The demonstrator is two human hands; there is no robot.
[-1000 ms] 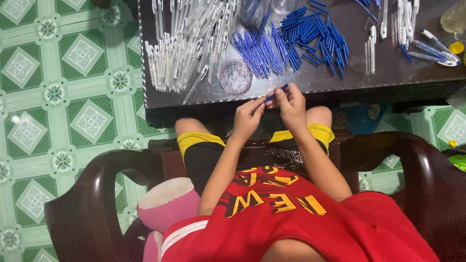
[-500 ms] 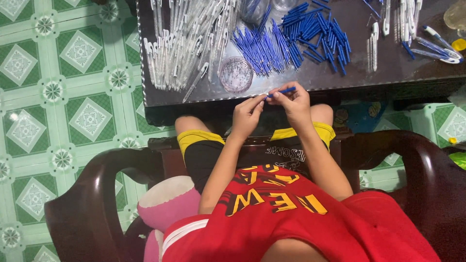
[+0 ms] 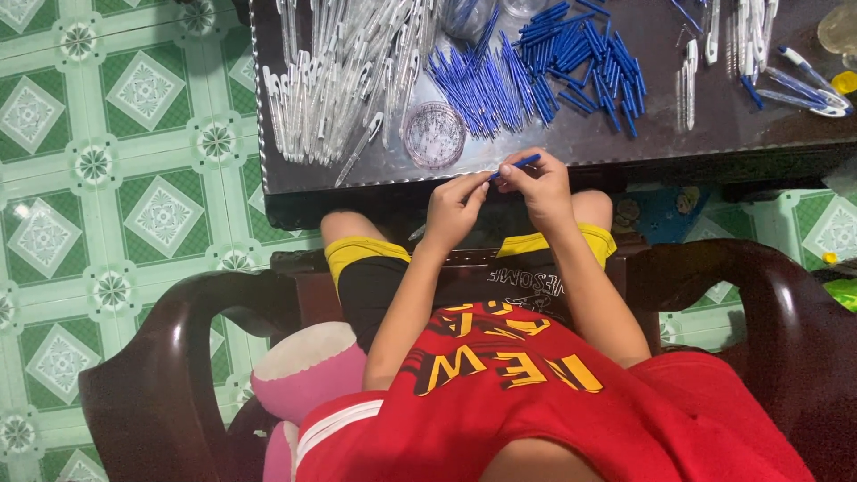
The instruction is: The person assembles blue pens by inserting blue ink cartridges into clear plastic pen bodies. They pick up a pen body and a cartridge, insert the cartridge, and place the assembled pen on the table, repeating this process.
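Left hand (image 3: 453, 207): pinches thin blue plastic pen refill (image 3: 516, 164), steadying its near end
Right hand (image 3: 538, 181): grips same refill, frame centre, above dark tabletop (image 3: 571, 147) edge

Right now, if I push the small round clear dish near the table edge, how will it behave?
The clear dish looks thin, so probably light and quick to slide on the glossy dark table. It sits near the front edge, so it might fall off.
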